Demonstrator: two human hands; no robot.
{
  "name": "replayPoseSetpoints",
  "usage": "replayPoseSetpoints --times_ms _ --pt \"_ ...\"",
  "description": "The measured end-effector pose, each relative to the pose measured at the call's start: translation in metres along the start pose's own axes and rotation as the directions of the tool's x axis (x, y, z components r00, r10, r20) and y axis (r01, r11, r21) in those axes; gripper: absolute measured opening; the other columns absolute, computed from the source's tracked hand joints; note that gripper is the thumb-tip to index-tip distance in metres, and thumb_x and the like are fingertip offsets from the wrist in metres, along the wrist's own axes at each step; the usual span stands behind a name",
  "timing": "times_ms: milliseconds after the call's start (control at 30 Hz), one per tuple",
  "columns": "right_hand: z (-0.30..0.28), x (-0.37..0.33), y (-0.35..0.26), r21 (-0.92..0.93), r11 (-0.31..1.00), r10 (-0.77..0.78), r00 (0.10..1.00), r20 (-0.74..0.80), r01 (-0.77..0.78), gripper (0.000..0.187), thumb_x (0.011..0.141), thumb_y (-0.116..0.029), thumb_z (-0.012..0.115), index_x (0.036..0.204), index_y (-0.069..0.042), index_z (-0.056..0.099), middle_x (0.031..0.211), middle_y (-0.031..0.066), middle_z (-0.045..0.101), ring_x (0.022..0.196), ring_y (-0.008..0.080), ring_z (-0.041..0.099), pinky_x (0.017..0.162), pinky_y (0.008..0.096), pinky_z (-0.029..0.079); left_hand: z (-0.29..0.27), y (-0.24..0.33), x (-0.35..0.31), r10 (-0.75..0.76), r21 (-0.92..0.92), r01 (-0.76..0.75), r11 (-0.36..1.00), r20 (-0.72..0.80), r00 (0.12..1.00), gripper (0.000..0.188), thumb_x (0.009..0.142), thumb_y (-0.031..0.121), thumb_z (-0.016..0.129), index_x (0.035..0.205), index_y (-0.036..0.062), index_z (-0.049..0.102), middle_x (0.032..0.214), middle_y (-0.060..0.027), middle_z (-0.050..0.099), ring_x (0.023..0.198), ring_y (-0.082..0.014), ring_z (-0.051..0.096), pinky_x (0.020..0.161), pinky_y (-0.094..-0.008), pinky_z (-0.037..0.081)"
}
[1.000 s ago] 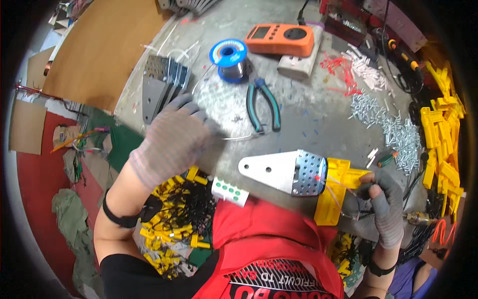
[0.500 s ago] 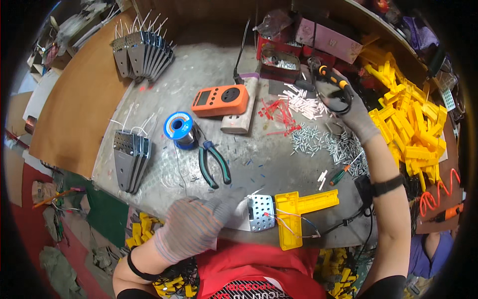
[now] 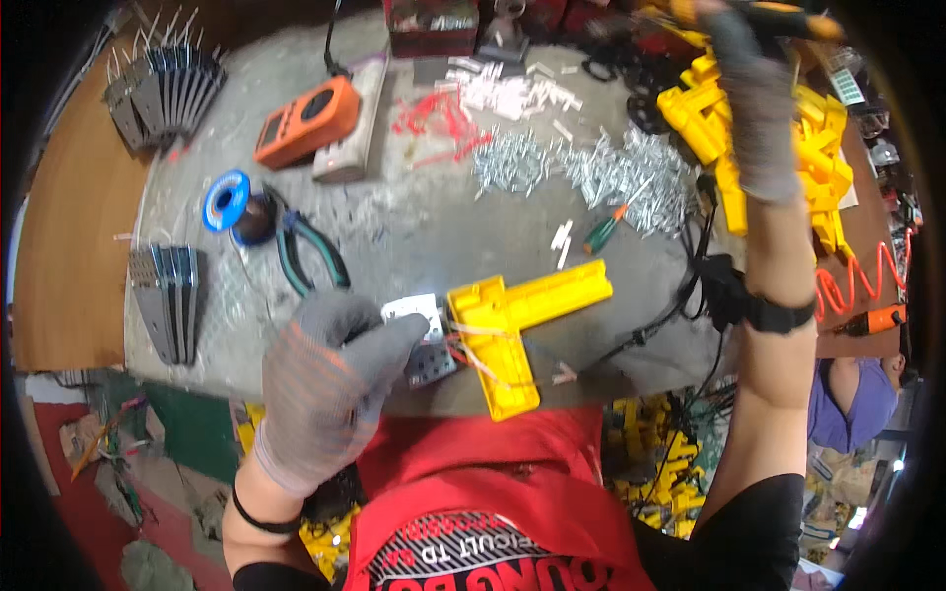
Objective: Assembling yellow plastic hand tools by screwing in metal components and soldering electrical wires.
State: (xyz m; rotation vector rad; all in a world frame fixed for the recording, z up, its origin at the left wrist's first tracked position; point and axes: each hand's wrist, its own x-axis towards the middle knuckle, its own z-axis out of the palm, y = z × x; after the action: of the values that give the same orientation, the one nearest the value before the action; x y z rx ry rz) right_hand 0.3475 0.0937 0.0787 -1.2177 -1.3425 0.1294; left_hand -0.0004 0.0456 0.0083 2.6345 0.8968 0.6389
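Note:
My gloved left hand (image 3: 330,384) is closed on a perforated metal plate (image 3: 430,362) at the bench's near edge, thumb across its top. Thin wires run from the plate over a yellow plastic T-shaped housing half (image 3: 507,340), which lies open side up just to its right. High at the right, my gloved right hand (image 3: 754,113) is raised beside the pile of yellow housings (image 3: 705,113). It is smeared by motion and appears to grip a tool with an orange-and-black handle (image 3: 788,20); the tool's working end cannot be made out.
Left are pliers (image 3: 313,258), a solder spool (image 3: 232,202), an orange meter (image 3: 307,123) and stacked metal brackets (image 3: 172,305). Screws (image 3: 631,177), white sleeves (image 3: 507,91) and a small screwdriver (image 3: 604,230) lie beyond the housing. A black cable (image 3: 645,335) crosses the right side.
My right hand has swung up and away with the tool, over the yellow pile. My left thumb now presses on the plate. The whole view has shifted, moving the bench items left and up.

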Motion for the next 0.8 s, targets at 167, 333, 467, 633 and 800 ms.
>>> replayPoseSetpoints --times_ms 167,333,467,633,800 --pt "-0.07 -0.085 -0.031 -0.456 0.69 -0.343 0.809 0.478 0.562 0.034 0.087 0.01 0.062 0.118 -0.002 0.053 0.121 0.0147 0.062 0.111 0.0227 0.062 0.091 0.0306 0.051 0.006 0.009 0.02 0.005 -0.081 -0.008 0.997 -0.039 0.999 0.032 0.069 0.002 0.064 0.098 0.0129 0.073 0.072 -0.0096 0.053 0.066 -0.0295 0.056 0.059 -0.0368 0.043" --pt "-0.021 -0.121 -0.069 0.008 0.885 0.466 0.885 -0.01 -0.466 0.039 0.085 -0.042 0.059 0.095 -0.004 0.06 0.08 -0.0008 0.053 0.074 0.008 0.047 0.068 0.0207 0.033 0.02 0.004 0.022 0.063 -0.266 -0.073 0.961 -0.047 0.997 0.03 0.069 0.0 0.064 0.094 0.0128 0.074 0.071 -0.0086 0.052 0.066 -0.0276 0.056 0.058 -0.0351 0.043" --pt "-0.034 -0.128 -0.058 0.039 0.831 0.526 0.808 0.265 -0.554 0.041 0.086 -0.04 0.059 0.105 -0.003 0.058 0.089 -0.0011 0.05 0.082 0.0062 0.048 0.071 0.0194 0.035 0.026 0.009 0.027 0.097 -0.248 -0.111 0.962 -0.069 0.993 0.032 0.067 -0.001 0.064 0.094 0.0124 0.073 0.071 -0.0085 0.052 0.065 -0.0278 0.056 0.058 -0.0355 0.043" --pt "-0.023 -0.13 -0.061 0.038 0.81 0.571 0.802 0.175 -0.585 0.04 0.085 -0.039 0.061 0.105 -0.004 0.058 0.088 -0.0021 0.05 0.079 0.0058 0.048 0.07 0.0191 0.036 0.029 0.009 0.029 0.119 -0.279 -0.122 0.953 -0.029 0.992 0.037 0.064 -0.006 0.063 0.096 0.0106 0.073 0.073 -0.0094 0.055 0.067 -0.0295 0.057 0.058 -0.0374 0.043" --pt "-0.023 -0.129 -0.058 0.011 0.816 0.565 0.8 0.201 -0.579 0.039 0.084 -0.04 0.061 0.102 -0.006 0.057 0.082 -0.0046 0.048 0.071 0.0037 0.042 0.062 0.0184 0.03 0.03 0.012 0.031 0.126 -0.242 -0.132 0.961 -0.042 0.991 0.038 0.063 -0.006 0.064 0.096 0.0107 0.073 0.076 -0.0111 0.059 0.069 -0.0317 0.059 0.058 -0.0387 0.044"
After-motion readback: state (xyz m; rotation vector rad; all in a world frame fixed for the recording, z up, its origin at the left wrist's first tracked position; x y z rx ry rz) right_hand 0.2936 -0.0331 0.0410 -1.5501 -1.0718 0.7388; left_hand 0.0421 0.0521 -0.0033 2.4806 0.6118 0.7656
